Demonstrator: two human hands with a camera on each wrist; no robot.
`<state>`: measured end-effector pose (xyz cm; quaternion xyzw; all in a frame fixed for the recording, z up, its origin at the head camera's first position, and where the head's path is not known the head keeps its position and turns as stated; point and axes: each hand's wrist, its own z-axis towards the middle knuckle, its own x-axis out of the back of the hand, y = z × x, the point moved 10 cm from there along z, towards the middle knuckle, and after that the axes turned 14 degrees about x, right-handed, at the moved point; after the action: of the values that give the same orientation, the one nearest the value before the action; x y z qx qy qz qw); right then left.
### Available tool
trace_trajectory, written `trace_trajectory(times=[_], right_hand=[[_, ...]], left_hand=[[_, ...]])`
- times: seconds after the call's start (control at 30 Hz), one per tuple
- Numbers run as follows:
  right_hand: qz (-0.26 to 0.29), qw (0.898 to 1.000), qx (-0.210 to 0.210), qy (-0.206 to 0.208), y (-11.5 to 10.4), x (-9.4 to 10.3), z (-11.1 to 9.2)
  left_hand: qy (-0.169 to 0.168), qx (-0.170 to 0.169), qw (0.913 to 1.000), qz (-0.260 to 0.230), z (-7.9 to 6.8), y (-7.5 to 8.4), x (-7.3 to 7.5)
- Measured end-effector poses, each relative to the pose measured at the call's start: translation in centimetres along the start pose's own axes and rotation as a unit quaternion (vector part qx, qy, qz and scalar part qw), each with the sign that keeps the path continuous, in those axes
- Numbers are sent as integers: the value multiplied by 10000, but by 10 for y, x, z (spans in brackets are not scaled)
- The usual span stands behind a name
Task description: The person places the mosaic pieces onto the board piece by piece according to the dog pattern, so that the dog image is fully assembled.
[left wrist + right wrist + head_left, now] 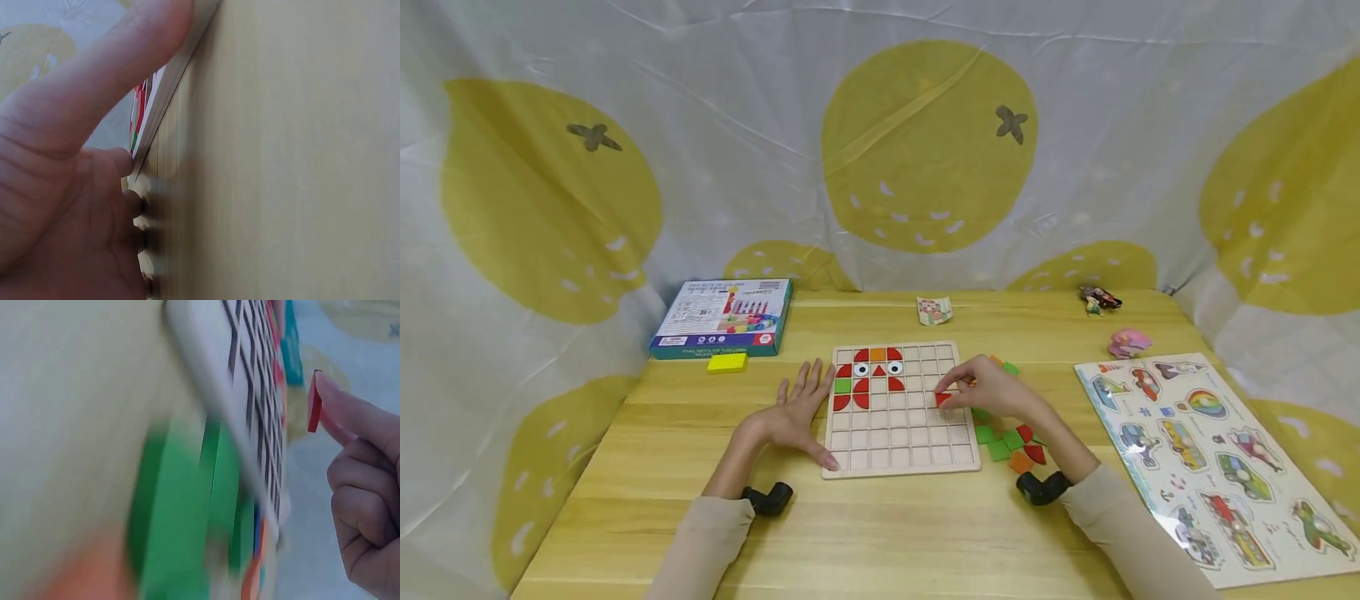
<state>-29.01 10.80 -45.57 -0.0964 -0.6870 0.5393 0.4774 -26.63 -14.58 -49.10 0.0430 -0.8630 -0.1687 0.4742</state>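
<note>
Behind everything we see a white curtain (760,167) printed with big yellow fruit, and before it a wooden table (880,533). At the right lies a puzzle (1210,508) with vehicle pictures, among them a balloon and a train; the small words beside them are too fine for us to read. In the middle we find a gridded board (898,436), its upper left cells filled with red, green and orange tiles and two eye tiles. Beyond its left side sits a box (700,312); on it we can make out "SETS OF COLOR", the rest being blurred. The left hand (792,417) is spread wide, gripping nothing, its thumb on the board's near left corner. The right hand (988,389) pinches a red tile (942,401) between thumb and forefinger over the right-hand columns, other fingers curled in; it and its forearm hide some of the loose tiles (998,450) along the board's right edge. Past the board we notice a printed card (934,311), near the puzzle a pink toy (1130,342), and just before the box a yellow block (727,363).
</note>
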Motion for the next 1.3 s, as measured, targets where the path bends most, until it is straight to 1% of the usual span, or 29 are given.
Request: trace_trajectory(times=[0.1, 0.17, 0.23, 0.3, 0.5, 0.6, 0.73, 0.93, 1.13, 1.2, 1.3], right_hand=[[-131, 9996, 192, -136, -12, -24, 33], [-177, 9993, 270, -170, -16, -36, 49], [-241, 9991, 282, -201, -18, -43, 59], [-257, 9990, 300, -226, -19, -47, 65], [-384, 9987, 332, -82, -16, -41, 68], [-314, 9991, 291, -14, -14, -39, 67], [-169, 9998, 137, 38, -12, -38, 68], [-244, 9996, -78, 117, -10, -37, 65], [13, 9999, -116, 101, -4, -40, 68], [104, 9999, -54, 84, -4, -39, 69], [185, 9997, 8, 155, -4, -28, 64]], left_hand=[[8, -9, 10000, 3, 0, 0, 0], [28, -28, 10000, 3, 0, 0, 1], [34, -34, 10000, 13, 0, 0, 1], [42, -59, 10000, 6, 0, -1, 1], [26, -28, 10000, 35, 1, 1, 2], [7, 20, 10000, 47, 0, 0, 2], [11, 18, 10000, 43, 0, 0, 2], [15, -12, 10000, 52, -1, 1, 0], [3, 27, 10000, 64, 0, 0, -1], [5, 38, 10000, 64, 0, 0, 0], [20, 38, 10000, 63, 0, 0, 0]])
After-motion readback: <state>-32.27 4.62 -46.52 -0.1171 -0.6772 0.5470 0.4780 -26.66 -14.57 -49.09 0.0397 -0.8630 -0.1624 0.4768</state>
